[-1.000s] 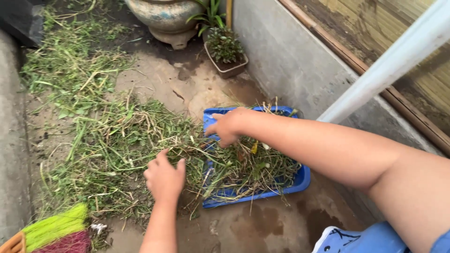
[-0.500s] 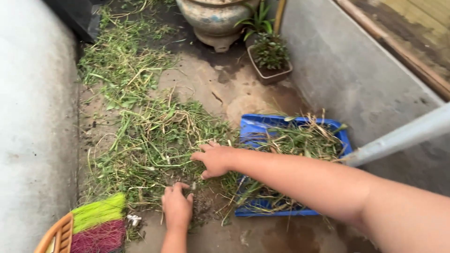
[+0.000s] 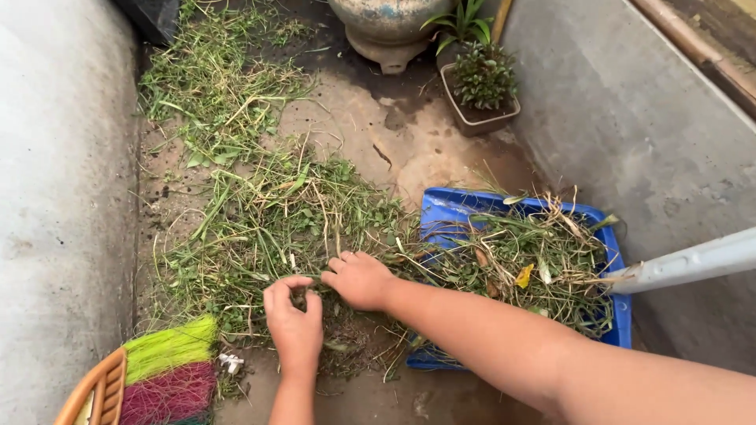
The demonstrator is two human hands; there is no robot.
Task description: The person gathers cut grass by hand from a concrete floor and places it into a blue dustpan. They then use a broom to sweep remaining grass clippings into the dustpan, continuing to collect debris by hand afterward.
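A spread of cut grass and weeds (image 3: 260, 212) covers the wet concrete floor. My left hand (image 3: 293, 324) presses down on the near edge of the pile, fingers curled into the clippings. Just to its right, my right hand (image 3: 358, 277) rests palm down on the grass, fingers bent, beside the blue dustpan (image 3: 449, 216). The dustpan lies flat on the floor and is heaped with grass and a yellow leaf (image 3: 524, 275). Its pale handle (image 3: 693, 264) runs off to the right.
A broom with green and pink bristles (image 3: 161, 374) lies at the lower left. A large glazed pot (image 3: 386, 27) and a small rectangular planter (image 3: 480, 98) stand at the far end. Concrete walls close in on the left (image 3: 55, 205) and right (image 3: 654, 134).
My right hand has left the dustpan and moved left onto the grass pile beside my left hand. The camera has shifted, showing more of the left wall.
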